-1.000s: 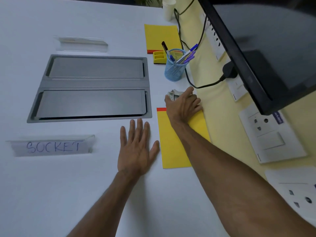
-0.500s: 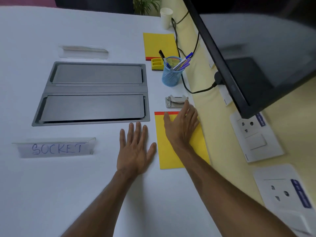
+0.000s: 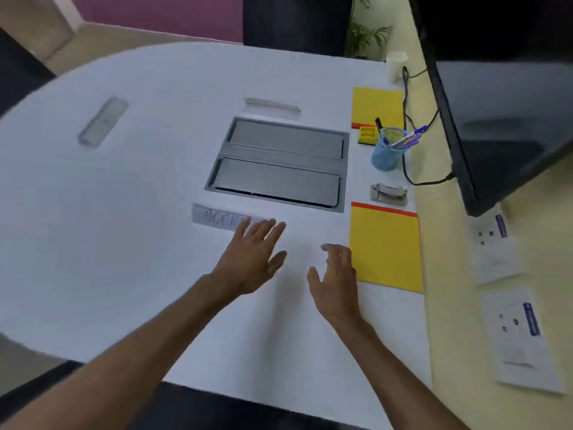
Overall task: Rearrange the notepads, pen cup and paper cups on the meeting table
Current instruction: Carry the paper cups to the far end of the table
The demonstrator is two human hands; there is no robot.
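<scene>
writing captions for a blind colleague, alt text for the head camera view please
The left hand and right hand are open, holding nothing, over a white meeting table, beside a yellow notepad. Farther along its right side sit a blue pen cup, a second yellow notepad and a white paper cup.

My only camera rides on my head, facing forward and down over the table (image 3: 124, 243), close enough that its near edge crosses the bottom of the frame (a wide lens, so the far rim shows at upper left).
</scene>
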